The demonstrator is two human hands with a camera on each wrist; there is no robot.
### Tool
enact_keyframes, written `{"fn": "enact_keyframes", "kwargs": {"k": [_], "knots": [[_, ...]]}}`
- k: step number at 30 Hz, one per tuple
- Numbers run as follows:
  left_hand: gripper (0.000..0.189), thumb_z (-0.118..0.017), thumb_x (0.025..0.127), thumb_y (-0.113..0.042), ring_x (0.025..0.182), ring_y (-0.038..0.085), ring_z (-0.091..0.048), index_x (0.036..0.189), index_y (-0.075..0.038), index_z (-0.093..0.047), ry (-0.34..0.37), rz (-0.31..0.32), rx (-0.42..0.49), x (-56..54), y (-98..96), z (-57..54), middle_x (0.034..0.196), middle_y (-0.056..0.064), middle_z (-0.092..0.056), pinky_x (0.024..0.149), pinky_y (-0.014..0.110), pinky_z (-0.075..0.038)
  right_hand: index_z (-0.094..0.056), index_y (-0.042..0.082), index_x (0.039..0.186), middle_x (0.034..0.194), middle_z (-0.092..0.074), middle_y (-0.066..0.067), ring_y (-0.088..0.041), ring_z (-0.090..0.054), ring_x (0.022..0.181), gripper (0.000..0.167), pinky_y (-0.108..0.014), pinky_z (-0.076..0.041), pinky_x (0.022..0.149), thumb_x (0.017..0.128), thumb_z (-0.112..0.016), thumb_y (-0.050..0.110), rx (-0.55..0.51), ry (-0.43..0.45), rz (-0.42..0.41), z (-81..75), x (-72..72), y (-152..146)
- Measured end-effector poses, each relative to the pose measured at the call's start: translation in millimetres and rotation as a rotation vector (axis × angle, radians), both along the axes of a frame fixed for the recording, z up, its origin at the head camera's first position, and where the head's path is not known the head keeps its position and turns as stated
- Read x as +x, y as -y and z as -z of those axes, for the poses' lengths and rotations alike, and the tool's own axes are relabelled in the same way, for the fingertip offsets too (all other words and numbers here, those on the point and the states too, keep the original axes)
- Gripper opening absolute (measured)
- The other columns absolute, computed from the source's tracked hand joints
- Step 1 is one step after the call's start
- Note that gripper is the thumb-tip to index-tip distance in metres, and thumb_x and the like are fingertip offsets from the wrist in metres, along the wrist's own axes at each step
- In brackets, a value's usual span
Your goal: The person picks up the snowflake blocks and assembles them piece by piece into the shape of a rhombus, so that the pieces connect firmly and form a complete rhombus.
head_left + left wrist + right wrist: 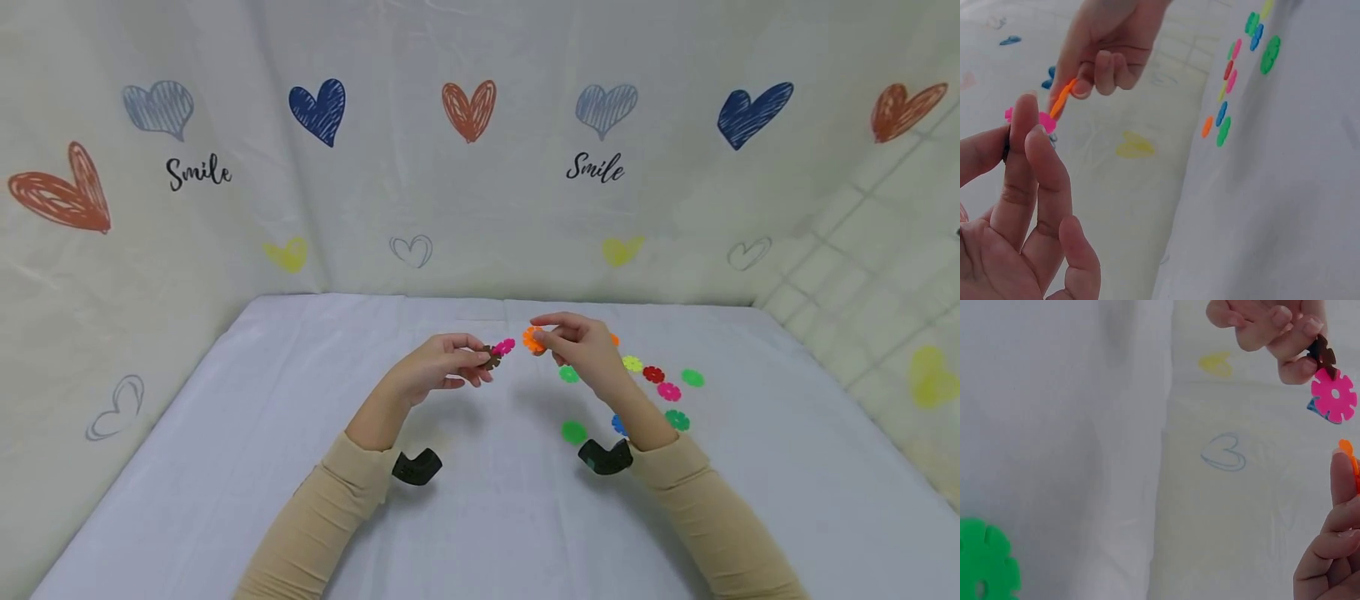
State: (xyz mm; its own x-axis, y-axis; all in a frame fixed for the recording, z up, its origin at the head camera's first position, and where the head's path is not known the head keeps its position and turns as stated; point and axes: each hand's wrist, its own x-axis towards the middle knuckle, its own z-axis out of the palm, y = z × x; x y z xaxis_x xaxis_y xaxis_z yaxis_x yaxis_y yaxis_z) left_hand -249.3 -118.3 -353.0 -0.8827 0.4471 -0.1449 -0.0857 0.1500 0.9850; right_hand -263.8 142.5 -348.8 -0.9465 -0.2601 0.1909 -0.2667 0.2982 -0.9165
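One brown disc (pixel 1325 357), pinched between thumb and fingers of the left hand (pixel 442 364); one pink disc (pixel 1342 405) joined to its outer edge, outside the pinch. One orange disc (pixel 529 341), pinched in the right hand (pixel 585 348), near the pink but apart. Several coloured discs (pixel 653 374), on the white cloth (pixel 495 517) about the right forearm (pixel 651 417).

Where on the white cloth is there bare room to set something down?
Bare: the cloth left of the left sleeve, and the near stretch between it and the right sleeve. Crowded: both sides of the right hand, where loose discs lie.
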Motion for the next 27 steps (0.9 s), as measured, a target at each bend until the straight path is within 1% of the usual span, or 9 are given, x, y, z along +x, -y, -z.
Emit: {"fn": "enact_keyframes", "kwargs": {"k": [5,7,11,12,16,20,22,24,27], "knots": [[0.015,-0.062,0.102,-0.022,0.083,0.016,-0.068,0.107,-0.008,-0.066,0.005,0.003,-0.008,-1.0,-0.4,1.5,0.088,0.001,-0.076,0.094,0.05,-0.044,-0.072,0.005,0.123,0.08,-0.072,-0.005,-0.023,-0.052,0.066,0.032,-0.024,-0.039,0.057,0.099,-0.071,0.025,0.012,0.004,0.009,-0.8,2.9,6.9],[0.016,-0.062,0.102,-0.022,0.083,0.016,-0.068,0.107,-0.008,-0.066,0.005,0.004,-0.01,-1.0,-0.5,2.1,0.089,0.001,-0.076,0.094,0.051,-0.044,-0.072,0.004,0.124,0.08,-0.071,-0.005,-0.02,-0.052,0.065,0.033,-0.024,-0.039,0.058,0.099,-0.071,0.026,0.008,0.008,0.007,-1.9,2.8,9.7],[0.016,-0.063,0.102,-0.023,0.083,0.016,-0.067,0.107,-0.009,-0.067,0.005,0.01,-0.009,-0.7,-1.4,3.4,0.088,0.002,-0.076,0.095,0.052,-0.042,-0.072,0.003,0.123,0.081,-0.071,-0.008,-0.017,-0.052,0.065,0.032,-0.024,-0.041,0.058,0.099,-0.071,0.024,-0.004,0.009,0.002,-2.9,1.6,14.2],[0.016,-0.063,0.102,-0.023,0.085,0.018,-0.067,0.106,-0.009,-0.067,0.004,0.009,-0.007,-0.8,-1.6,3.7,0.088,0.001,-0.076,0.095,0.052,-0.043,-0.072,0.003,0.123,0.082,-0.072,-0.009,-0.017,-0.052,0.065,0.032,-0.024,-0.041,0.058,0.099,-0.071,0.023,-0.004,0.009,0.0,-3.2,1.6,15.2],[0.014,-0.063,0.102,-0.022,0.084,0.018,-0.067,0.105,-0.009,-0.067,0.001,-0.007,-0.005,-2.6,-2.3,5.5,0.087,0.001,-0.075,0.092,0.05,-0.043,-0.072,0.004,0.122,0.084,-0.072,-0.014,-0.017,-0.051,0.064,0.029,-0.025,-0.042,0.059,0.099,-0.07,0.022,-0.01,0.005,-0.009,-3.0,0.7,17.6],[0.013,-0.063,0.102,-0.021,0.082,0.016,-0.066,0.104,-0.009,-0.067,0.005,-0.023,0.0,-3.3,-3.0,5.9,0.085,0.0,-0.075,0.091,0.048,-0.044,-0.073,0.006,0.121,0.083,-0.072,-0.012,-0.017,-0.051,0.064,0.027,-0.025,-0.042,0.059,0.099,-0.07,0.021,-0.013,0.013,-0.004,-3.4,0.6,19.0],[0.013,-0.063,0.102,-0.021,0.081,0.015,-0.066,0.104,-0.009,-0.067,0.012,-0.027,0.002,-2.5,-3.8,5.4,0.085,0.0,-0.075,0.091,0.048,-0.043,-0.073,0.006,0.121,0.081,-0.072,-0.008,-0.017,-0.051,0.064,0.027,-0.026,-0.042,0.06,0.099,-0.07,0.021,-0.012,0.019,-0.001,-3.9,0.7,19.8],[0.013,-0.063,0.102,-0.021,0.081,0.015,-0.066,0.104,-0.009,-0.067,0.02,-0.032,0.001,-1.8,-4.6,5.3,0.084,0.0,-0.074,0.092,0.048,-0.043,-0.073,0.006,0.121,0.081,-0.072,-0.008,-0.017,-0.051,0.064,0.026,-0.027,-0.043,0.061,0.099,-0.069,0.021,-0.015,0.024,0.0,-4.1,0.8,20.8],[0.013,-0.063,0.102,-0.021,0.081,0.016,-0.066,0.104,-0.009,-0.067,0.024,-0.038,-0.005,-1.6,-5.6,6.3,0.084,0.0,-0.074,0.092,0.048,-0.044,-0.073,0.006,0.121,0.083,-0.072,-0.011,-0.017,-0.05,0.064,0.026,-0.028,-0.043,0.063,0.099,-0.069,0.02,-0.018,0.031,0.0,-4.0,1.3,22.1]]}}
